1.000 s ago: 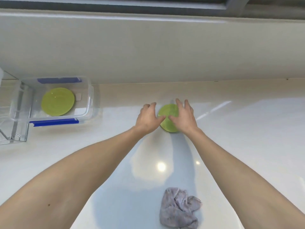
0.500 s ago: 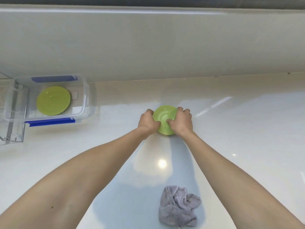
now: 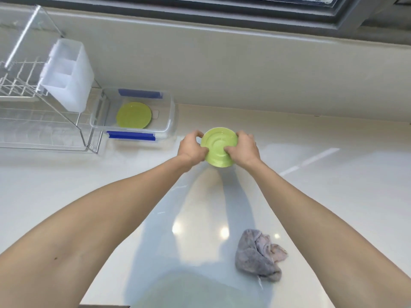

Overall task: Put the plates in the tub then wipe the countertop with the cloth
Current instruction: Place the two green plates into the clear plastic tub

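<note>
- Plate (image 3: 219, 147), green, sits between both hands over the far middle of the white desk (image 3: 333, 196), tilted so its ringed face shows toward the camera.
- Left hand (image 3: 192, 148) has its grip clenched on the plate's left edge, thumb on the face and fingers curled round the rim behind.
- Right hand (image 3: 245, 148) has its grip clenched on the plate's right edge in the same way, thumb pressed near the plate's centre.
- Whether the plate's lower rim touches the desk cannot be told; the hands cover the sides and the lower edge hangs close above the glossy surface.
- Both bare forearms reach in from the near edge and meet at the plate.
- Tub (image 3: 171, 121), clear plastic with blue clips on its near and far sides, stands to the left of the hands at the back of the desk, against the wall.
- Second green plate (image 3: 134, 115) lies flat inside the tub, toward its left part.
- Cloth (image 3: 258, 255), grey and crumpled, lies on the desk near the camera, right of centre, well apart from the held plate and just beside the right forearm.
- Wire dish rack (image 3: 33, 107) stands at the far left, touching or just beside the tub, with a white plastic holder (image 3: 69, 74) hung on its right side.
- Window frame (image 3: 244, 14) runs along the top above the wall.
</note>
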